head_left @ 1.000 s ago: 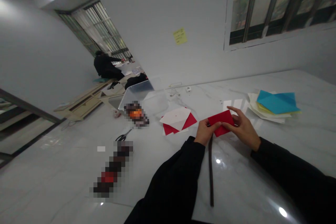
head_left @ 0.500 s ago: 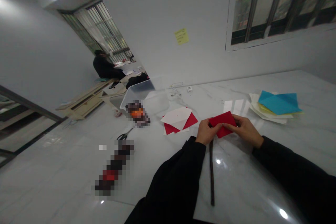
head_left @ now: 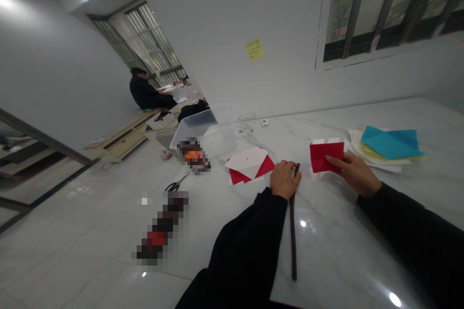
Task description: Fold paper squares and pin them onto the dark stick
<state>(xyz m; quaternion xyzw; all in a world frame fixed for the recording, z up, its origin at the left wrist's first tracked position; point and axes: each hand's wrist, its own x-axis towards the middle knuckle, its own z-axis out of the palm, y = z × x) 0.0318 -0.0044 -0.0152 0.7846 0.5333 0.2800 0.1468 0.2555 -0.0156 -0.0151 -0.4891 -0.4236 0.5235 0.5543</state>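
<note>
My right hand [head_left: 358, 173] pinches a small folded sheet of red paper [head_left: 322, 158] at its right edge, raised above the table. A tiny pale spot shows by the thumb tip; I cannot tell what it is. My left hand [head_left: 284, 179] has its fingers curled over the upper end of a thin dark brown stick [head_left: 293, 241], which lies lengthwise on the table towards me. Left of that hand, a white paper piece [head_left: 243, 163] with a small dark dot rests on red paper [head_left: 268, 166].
Blue paper [head_left: 393, 144] tops a pile of yellow and white sheets at right. Scissors [head_left: 174, 185], a clear plastic bin [head_left: 199, 123] and blurred-out items [head_left: 161, 229] are at left. A yellow note [head_left: 255, 49] is on the wall. Another person [head_left: 143, 91] sits far back.
My left hand has let go of the red paper and closed over the stick's upper end. My right hand has carried the paper slightly right. The view has shifted a little.
</note>
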